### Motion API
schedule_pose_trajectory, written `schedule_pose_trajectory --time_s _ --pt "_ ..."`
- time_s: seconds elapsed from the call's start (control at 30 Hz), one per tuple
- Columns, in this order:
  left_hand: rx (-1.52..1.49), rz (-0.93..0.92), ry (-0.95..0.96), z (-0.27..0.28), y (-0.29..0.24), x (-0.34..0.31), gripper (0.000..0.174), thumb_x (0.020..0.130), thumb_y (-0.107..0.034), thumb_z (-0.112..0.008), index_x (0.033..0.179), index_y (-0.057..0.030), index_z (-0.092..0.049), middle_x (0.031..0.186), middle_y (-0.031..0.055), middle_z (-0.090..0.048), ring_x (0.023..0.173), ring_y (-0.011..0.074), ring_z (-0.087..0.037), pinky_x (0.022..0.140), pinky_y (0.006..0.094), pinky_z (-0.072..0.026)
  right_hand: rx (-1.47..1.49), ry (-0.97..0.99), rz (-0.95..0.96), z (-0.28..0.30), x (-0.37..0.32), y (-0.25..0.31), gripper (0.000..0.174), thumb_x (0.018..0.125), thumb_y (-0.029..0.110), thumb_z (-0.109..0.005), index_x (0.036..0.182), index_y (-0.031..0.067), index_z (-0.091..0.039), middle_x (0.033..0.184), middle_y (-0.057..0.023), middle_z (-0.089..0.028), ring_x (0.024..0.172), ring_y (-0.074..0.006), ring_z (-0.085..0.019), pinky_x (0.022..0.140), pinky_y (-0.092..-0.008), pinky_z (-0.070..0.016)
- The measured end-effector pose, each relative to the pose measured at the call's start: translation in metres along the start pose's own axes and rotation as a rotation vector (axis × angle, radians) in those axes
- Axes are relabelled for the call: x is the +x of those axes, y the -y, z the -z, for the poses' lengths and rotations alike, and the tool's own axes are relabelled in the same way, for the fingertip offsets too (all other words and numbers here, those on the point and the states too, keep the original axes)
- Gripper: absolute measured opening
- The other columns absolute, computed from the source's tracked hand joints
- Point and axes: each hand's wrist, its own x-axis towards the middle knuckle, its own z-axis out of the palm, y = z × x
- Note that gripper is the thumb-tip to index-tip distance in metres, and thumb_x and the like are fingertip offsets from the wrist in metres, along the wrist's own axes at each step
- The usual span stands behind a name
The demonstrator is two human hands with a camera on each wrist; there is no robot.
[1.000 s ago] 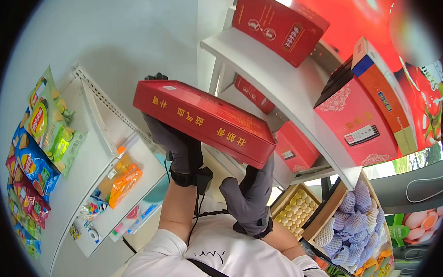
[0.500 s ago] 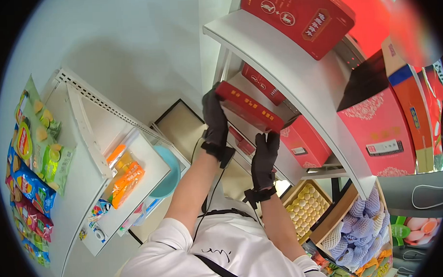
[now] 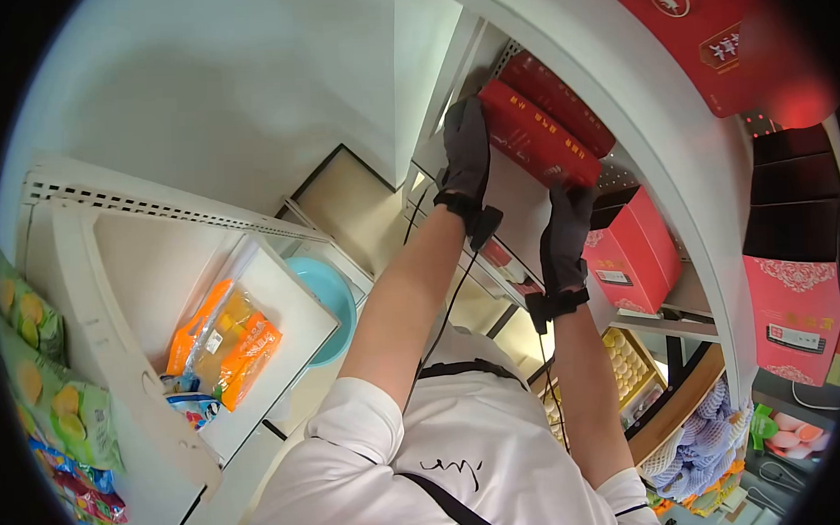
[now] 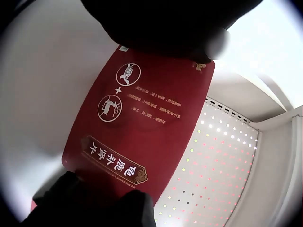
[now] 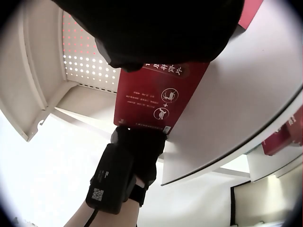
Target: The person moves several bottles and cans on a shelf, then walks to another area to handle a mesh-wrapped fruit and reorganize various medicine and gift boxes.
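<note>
Both gloved hands hold a flat red gift box [image 3: 538, 136] by its ends, at the middle shelf. Its narrow side with gold characters faces up. My left hand [image 3: 467, 150] grips the left end and my right hand [image 3: 567, 230] the right end. In the left wrist view the box's broad face [image 4: 137, 113] shows a turtle and a deer in white circles, the right hand [image 4: 102, 201] dark at its lower end. The right wrist view shows the left hand [image 5: 139, 151] at the opposite end. A similar red box [image 3: 562, 100] stands right behind it.
A pink box [image 3: 637, 255] stands to the right on the same shelf. Above, the upper shelf's white edge [image 3: 609, 117] curves over the hands, carrying another red box [image 3: 680, 31]. Orange packets [image 3: 243, 347] lie on a white shelf at left, a blue basin [image 3: 324, 307] beyond.
The red box has moved away from my body and right, from in front of the chest onto the middle shelf before the similar box. Both arms have stretched out, and the view has shifted.
</note>
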Motion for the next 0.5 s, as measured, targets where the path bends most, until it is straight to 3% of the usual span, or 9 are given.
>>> schedule_pose_trajectory --time_s 0.2,0.33,0.5 --pt "-0.038 0.018 0.105 -0.008 0.017 0.029 0.049 0.120 -0.036 -0.068 0.154 -0.0008 -0.073 0.138 0.0078 -0.078 0.125 0.0185 -0.069 0.114 0.0358 -0.0544 0.056 -0.006 -0.127 0.009 0.025 -0.013 0.055 0.111 0.003 -0.076 0.164 0.0059 -0.060 0.146 -0.0062 -0.072 0.124 -0.0167 -0.068 0.107 -0.0321 -0.0552" --pt "-0.045 0.097 0.119 -0.016 0.010 0.034 0.054 0.119 -0.037 -0.069 0.159 -0.0010 -0.070 0.146 0.0097 -0.077 0.132 0.0210 -0.069 0.118 0.0377 -0.0539 0.116 -0.038 -0.157 0.002 0.024 -0.008 0.057 0.110 0.002 -0.077 0.165 0.0056 -0.059 0.149 -0.0090 -0.073 0.129 -0.0192 -0.069 0.111 -0.0345 -0.0561" --pt "0.056 0.047 0.126 -0.021 0.000 0.031 0.057 0.119 -0.039 -0.067 0.162 -0.0027 -0.069 0.152 0.0114 -0.076 0.137 0.0252 -0.069 0.121 0.0391 -0.0519 0.139 -0.050 -0.134 0.000 0.027 -0.012 0.058 0.110 0.003 -0.077 0.165 0.0047 -0.059 0.149 -0.0109 -0.074 0.130 -0.0204 -0.071 0.112 -0.0359 -0.0572"
